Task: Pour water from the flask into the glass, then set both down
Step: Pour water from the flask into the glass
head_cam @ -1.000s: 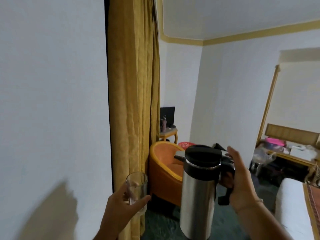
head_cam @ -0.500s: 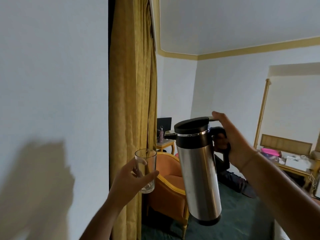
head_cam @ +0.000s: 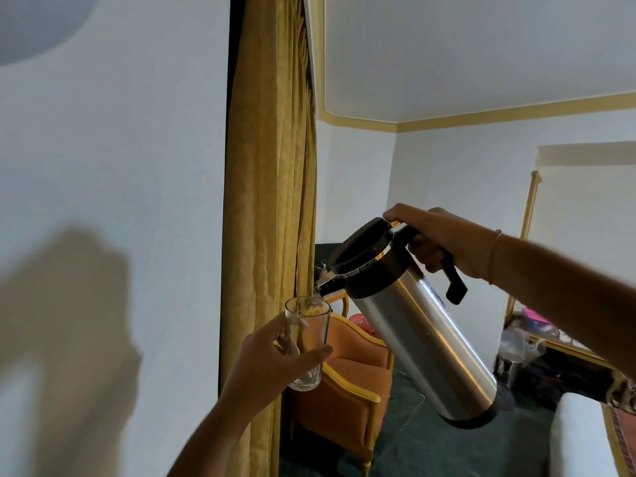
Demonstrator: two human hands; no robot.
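A steel flask [head_cam: 423, 342] with a black lid and black handle is tilted to the left in mid-air, its spout just above the rim of a clear glass [head_cam: 308, 339]. My right hand [head_cam: 437, 241] grips the flask's handle, thumb on the lid lever. My left hand [head_cam: 272, 363] holds the glass upright by its lower part. Whether water is flowing is too hard to tell; the glass looks nearly empty.
A yellow curtain [head_cam: 268, 201] hangs right behind the glass. An orange armchair [head_cam: 347, 380] stands below both hands. A white bed edge [head_cam: 578, 438] is at the lower right, a cluttered wooden table [head_cam: 550, 342] beyond it. A white wall fills the left.
Both hands rose and came together. The flask went from upright to tilted left, its spout now over the glass. The view tipped upward.
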